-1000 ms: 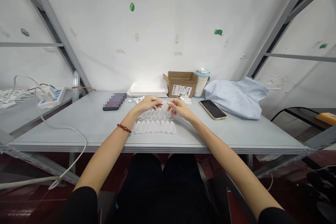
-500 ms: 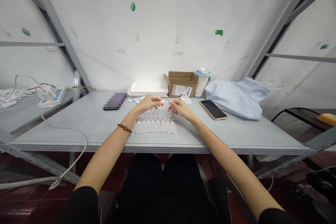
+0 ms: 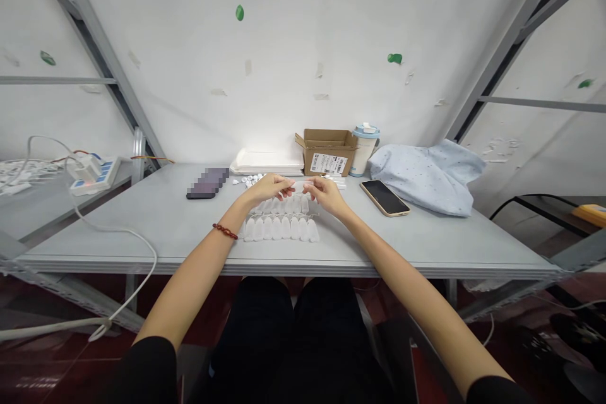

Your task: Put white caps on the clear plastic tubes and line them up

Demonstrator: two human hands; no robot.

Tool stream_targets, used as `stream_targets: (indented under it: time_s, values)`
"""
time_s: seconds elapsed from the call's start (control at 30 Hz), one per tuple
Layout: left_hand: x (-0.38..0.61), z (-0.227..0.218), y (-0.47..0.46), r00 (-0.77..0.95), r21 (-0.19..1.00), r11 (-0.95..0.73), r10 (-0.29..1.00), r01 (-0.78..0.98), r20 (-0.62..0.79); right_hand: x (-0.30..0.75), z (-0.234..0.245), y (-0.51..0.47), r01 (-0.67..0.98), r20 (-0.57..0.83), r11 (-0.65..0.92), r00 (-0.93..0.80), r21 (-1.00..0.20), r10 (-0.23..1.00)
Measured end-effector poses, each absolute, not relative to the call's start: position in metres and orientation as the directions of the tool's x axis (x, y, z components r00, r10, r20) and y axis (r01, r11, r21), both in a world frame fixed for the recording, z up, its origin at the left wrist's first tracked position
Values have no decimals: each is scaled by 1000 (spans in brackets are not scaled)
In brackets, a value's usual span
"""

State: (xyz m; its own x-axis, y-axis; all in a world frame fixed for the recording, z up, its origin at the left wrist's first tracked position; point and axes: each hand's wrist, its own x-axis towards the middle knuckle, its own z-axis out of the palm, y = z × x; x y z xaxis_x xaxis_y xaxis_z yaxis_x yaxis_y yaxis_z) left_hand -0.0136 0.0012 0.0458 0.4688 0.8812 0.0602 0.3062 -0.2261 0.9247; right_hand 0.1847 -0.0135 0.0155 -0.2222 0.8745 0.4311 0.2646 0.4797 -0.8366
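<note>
Two rows of small white oval pieces lie on the grey table in front of me. My left hand and my right hand hover just above the far row, fingertips pinched toward each other. Between them they hold a thin clear strip, one end in each hand. A red bead bracelet circles my left wrist. More loose white pieces lie scattered just beyond my left hand.
A dark phone lies at left, a gold-edged phone at right. Behind stand white trays, a cardboard box, a lidded cup and blue cloth. A power strip with cables sits far left.
Both hands have shifted slightly, with the fingertips now a little higher and closer together over the far row. Nothing else has moved.
</note>
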Motion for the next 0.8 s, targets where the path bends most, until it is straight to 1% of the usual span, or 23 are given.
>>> stream_targets:
  time_s: [0.1, 0.2, 0.27, 0.37, 0.47, 0.57, 0.73, 0.8]
  values:
    - [-13, 46, 1, 472, 915, -270, 875, 299, 105, 186, 18, -16, 299, 440, 493, -230, -817, 868]
    - [-13, 46, 2, 474, 895, -342, 862, 286, 177, 187, 19, -17, 323, 418, 475, -232, -819, 878]
    - [-13, 45, 2, 476, 889, -376, 851, 262, 221, 188, 20, -17, 314, 381, 436, -225, -843, 897]
    - [-13, 43, 3, 463, 887, -390, 852, 247, 245, 188, 21, -18, 247, 311, 361, -219, -899, 925]
    - [-13, 43, 3, 445, 881, -395, 859, 261, 254, 187, 23, -19, 181, 267, 307, -215, -934, 939]
    - [-12, 43, 3, 453, 881, -397, 855, 258, 252, 185, 22, -19, 151, 266, 297, -199, -943, 943]
    - [-11, 43, 3, 446, 911, -297, 883, 285, 148, 185, 19, -16, 166, 339, 372, -198, -913, 920]
    - [-10, 42, 3, 445, 917, -278, 886, 285, 130, 185, 18, -16, 183, 368, 405, -203, -896, 907]
